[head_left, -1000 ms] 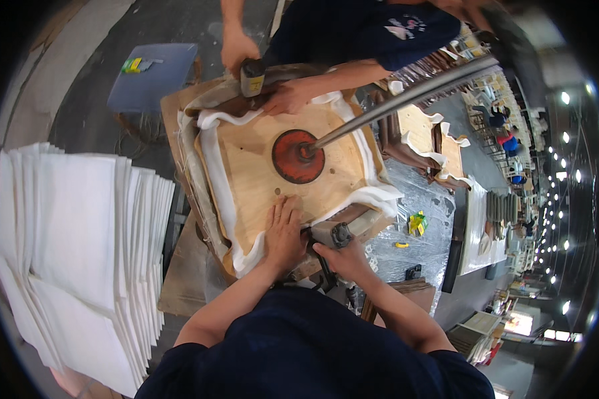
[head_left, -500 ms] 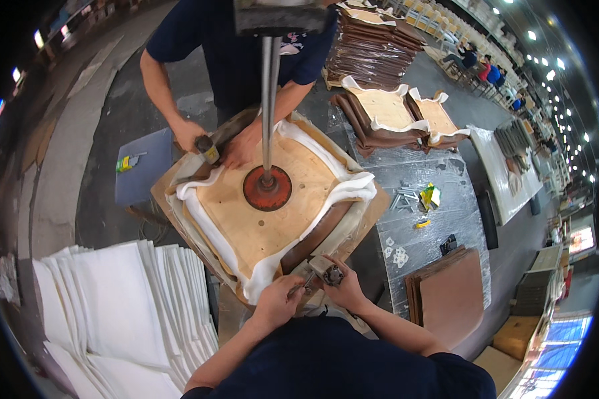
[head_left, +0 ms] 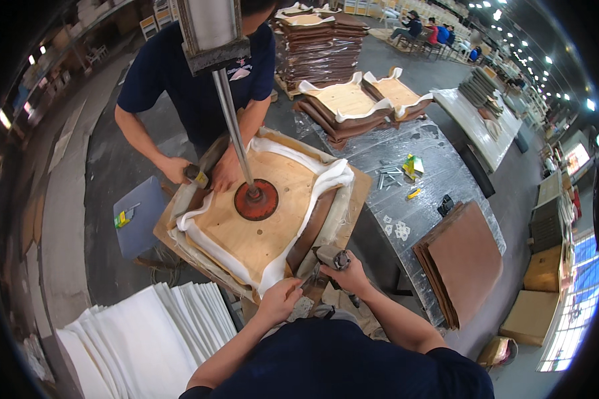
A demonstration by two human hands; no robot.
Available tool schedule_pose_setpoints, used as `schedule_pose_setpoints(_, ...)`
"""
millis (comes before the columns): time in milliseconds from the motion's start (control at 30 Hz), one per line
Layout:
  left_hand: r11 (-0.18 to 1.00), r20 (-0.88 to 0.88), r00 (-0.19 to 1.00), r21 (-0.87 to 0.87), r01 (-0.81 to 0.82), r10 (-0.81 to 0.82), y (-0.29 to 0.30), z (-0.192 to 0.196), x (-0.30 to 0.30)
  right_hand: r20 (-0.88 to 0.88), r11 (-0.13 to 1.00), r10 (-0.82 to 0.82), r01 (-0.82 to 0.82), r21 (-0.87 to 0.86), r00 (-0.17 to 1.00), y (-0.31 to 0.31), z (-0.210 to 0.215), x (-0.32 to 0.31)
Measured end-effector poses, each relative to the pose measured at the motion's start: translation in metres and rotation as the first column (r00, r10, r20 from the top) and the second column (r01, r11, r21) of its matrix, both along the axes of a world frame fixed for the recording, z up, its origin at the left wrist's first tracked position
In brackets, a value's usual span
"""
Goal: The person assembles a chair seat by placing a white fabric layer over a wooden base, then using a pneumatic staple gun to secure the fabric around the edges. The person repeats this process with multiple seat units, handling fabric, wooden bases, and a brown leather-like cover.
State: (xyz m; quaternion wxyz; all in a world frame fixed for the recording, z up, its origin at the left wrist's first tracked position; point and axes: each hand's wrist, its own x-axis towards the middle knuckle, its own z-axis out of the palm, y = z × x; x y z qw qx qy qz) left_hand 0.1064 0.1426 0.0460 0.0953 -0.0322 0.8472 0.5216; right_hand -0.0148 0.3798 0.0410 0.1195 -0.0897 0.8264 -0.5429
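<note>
A square wooden seat panel [head_left: 279,193] lies underside up, with white padding [head_left: 246,266] folded along its edges and a brown leather-like cover [head_left: 313,223] around it. A red round press foot [head_left: 256,200] on a metal rod bears down on its middle. At the near corner, my left hand [head_left: 279,303] is closed, its fingertips pinching the cover's edge. My right hand [head_left: 353,274] grips a staple gun [head_left: 331,257], its nose close to that edge. Across the panel, a co-worker's hand [head_left: 178,171] holds another staple gun [head_left: 196,176], while their other hand [head_left: 226,171] presses the panel.
White padding sheets [head_left: 146,332] are stacked at near left. On the right, a plastic-covered table [head_left: 379,219] bears brown sheets [head_left: 462,259], staple strips [head_left: 389,175], a yellow cutter [head_left: 414,193] and covered panels [head_left: 346,100]. A blue-grey board [head_left: 140,213] stands left.
The view has shifted, so the scene sits differently. My left hand and the staple gun in my right hand are a little farther apart. The co-worker stays at the far side.
</note>
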Motion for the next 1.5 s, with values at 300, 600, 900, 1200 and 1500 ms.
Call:
schedule_pose_setpoints(300,0.423,0.37,0.912,0.865,-0.269,-0.178,0.044,0.023,-0.026,0.393,0.823,0.041,0.192,-0.534,0.919,0.002,0.077,0.005)
schedule_pose_setpoints(600,0.47,0.385,0.892,0.849,-0.242,-0.237,0.063,0.064,-0.022,0.52,0.286,0.427,0.436,-0.854,0.74,-0.005,0.017,-0.004)
schedule_pose_setpoints(900,0.681,0.219,0.937,0.732,0.028,-0.274,0.062,0.079,-0.009,0.335,0.067,0.64,0.384,-0.921,0.691,-0.003,-0.011,-0.011)
schedule_pose_setpoints(1200,0.92,-0.25,0.967,0.367,0.135,-0.043,0.084,0.073,-0.026,0.554,0.299,0.175,0.492,-0.817,0.814,-0.001,0.031,-0.004)
schedule_pose_setpoints(1500,0.875,-0.096,0.99,0.483,-0.041,0.099,0.104,0.08,-0.039,0.644,0.523,0.046,0.531,-0.667,0.764,0.028,0.042,0.013)
